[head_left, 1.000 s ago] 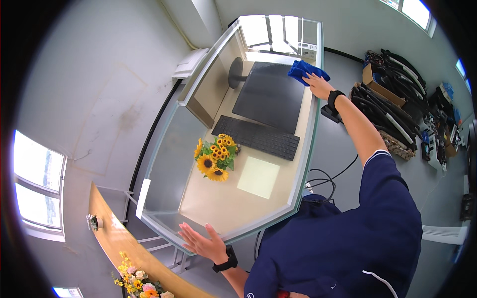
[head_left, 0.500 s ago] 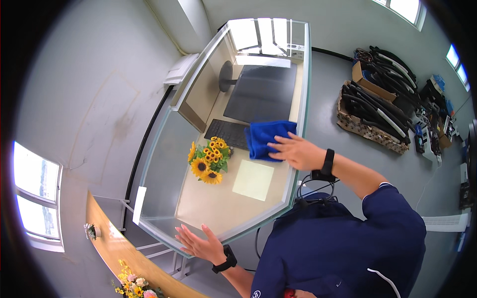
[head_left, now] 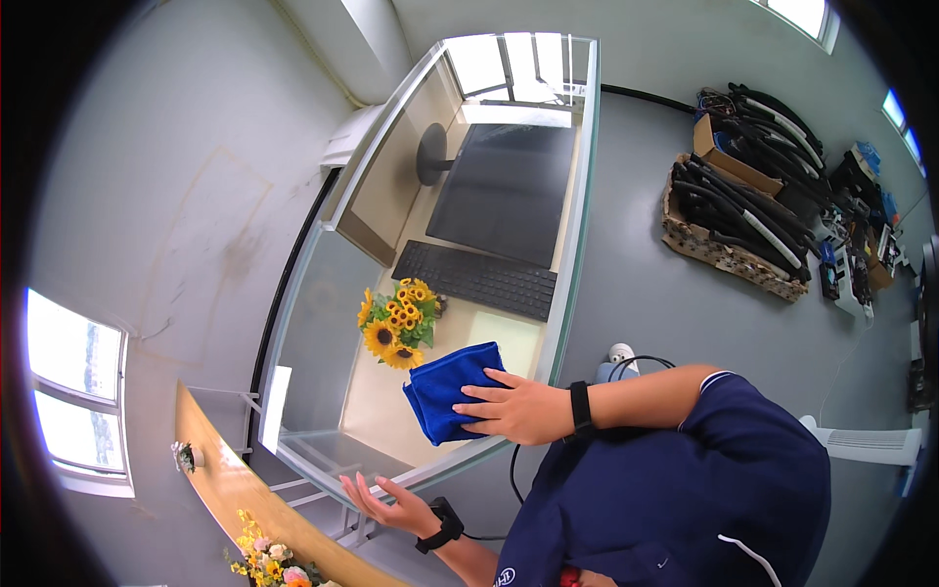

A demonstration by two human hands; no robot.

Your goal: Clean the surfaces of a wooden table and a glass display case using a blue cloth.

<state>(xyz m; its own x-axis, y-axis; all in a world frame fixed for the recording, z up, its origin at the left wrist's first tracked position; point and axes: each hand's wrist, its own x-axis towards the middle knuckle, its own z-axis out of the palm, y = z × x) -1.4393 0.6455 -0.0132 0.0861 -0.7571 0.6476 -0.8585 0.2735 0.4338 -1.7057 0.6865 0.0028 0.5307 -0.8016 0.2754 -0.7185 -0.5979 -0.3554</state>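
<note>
Cloth wiping, quick note: we'd keep the palm flat, press evenly, overlap strokes and ease off at the glass-topped desk's (head_left: 377, 416) near rim. Blue cloth (head_left: 452, 396) sits at five o'clock from the sunflowers (head_left: 393, 331), six from the keyboard (head_left: 474, 280). Right hand (head_left: 523, 406) lies over it, fingers loosely spread; any pinch, we can't tell. Left hand (head_left: 396, 509), seven o'clock from the cloth, is empty, fingers apart. Versus half a second ago: cloth has left the keyboard's right end, swept nearer; left hand's still by the corner.
</note>
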